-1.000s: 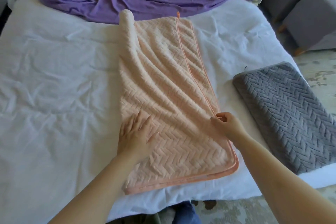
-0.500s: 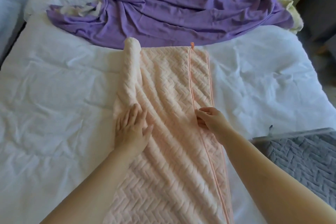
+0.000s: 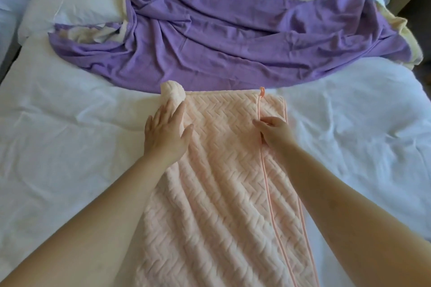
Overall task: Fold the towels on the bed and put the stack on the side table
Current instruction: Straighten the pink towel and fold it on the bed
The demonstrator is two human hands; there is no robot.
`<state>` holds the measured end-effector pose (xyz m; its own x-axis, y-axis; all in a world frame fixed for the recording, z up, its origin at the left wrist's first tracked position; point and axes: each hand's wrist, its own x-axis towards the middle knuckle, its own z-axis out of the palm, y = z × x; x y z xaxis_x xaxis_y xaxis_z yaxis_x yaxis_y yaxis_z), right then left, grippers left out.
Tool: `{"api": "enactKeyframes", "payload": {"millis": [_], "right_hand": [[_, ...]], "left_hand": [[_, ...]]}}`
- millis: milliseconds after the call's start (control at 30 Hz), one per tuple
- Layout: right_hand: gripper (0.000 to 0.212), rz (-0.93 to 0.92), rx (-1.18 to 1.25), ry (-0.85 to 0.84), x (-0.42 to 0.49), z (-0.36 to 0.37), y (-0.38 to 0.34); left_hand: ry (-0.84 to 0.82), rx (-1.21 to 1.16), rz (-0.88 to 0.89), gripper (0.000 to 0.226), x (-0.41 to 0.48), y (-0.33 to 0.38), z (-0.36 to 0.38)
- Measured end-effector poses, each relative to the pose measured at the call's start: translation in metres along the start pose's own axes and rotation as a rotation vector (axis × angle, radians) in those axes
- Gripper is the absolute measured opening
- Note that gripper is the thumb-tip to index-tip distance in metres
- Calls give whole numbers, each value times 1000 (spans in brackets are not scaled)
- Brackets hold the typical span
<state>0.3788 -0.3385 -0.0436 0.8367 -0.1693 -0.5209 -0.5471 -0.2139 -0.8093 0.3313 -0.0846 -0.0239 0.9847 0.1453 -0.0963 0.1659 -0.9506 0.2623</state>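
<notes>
Standing at the foot of the bed, I take the step in hand to be squaring up a lengthwise fold in the peach herringbone-textured towel (image 3: 224, 193). It lies as a long strip down the middle of the white-sheeted bed (image 3: 70, 147), its far end just short of a crumpled purple cloth (image 3: 233, 42).

To do this well, I would judge, the upper layer's orange piped edge (image 3: 265, 182) should run parallel to the lower edge beside it all the way along. The diagonal ripples across the pile need smoothing outward before any crosswise fold. The far left corner (image 3: 172, 92) is bunched into a soft roll and should be laid flat first, or the fold may come out lumpy.

The left hand (image 3: 166, 134) lies palm down on the towel's left side, fingers spread and straight, fingertips touching that rolled corner. The right hand (image 3: 275, 133) is on the towel's right side near the far end, its fingers curled and pinching the piped edge a little below the small hanging loop (image 3: 262, 91). Both hands sit on the towel's far part, about level with each other, with the towel's middle between them. The near part runs back between the forearms and out of view. I cannot pick out the side table with any certainty.
</notes>
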Motion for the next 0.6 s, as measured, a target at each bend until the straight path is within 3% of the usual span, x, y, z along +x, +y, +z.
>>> {"api": "enactKeyframes", "payload": {"millis": [100, 233, 367, 467, 600], "right_hand": [[15, -9, -11, 5, 19, 8, -17], [29, 14, -59, 54, 46, 19, -33], [25, -99, -160, 201, 72, 11, -36], [17, -145, -158, 295, 93, -11, -41], [22, -156, -250, 238, 111, -20, -31]], "left_hand": [[87, -51, 57, 60, 42, -3, -7], [80, -181, -93, 60, 99, -16, -19], [-117, -116, -64, 46, 133, -33, -17], [-219, 46, -25, 65, 144, -48, -12], [-85, 185, 46, 68, 152, -64, -7]]}}
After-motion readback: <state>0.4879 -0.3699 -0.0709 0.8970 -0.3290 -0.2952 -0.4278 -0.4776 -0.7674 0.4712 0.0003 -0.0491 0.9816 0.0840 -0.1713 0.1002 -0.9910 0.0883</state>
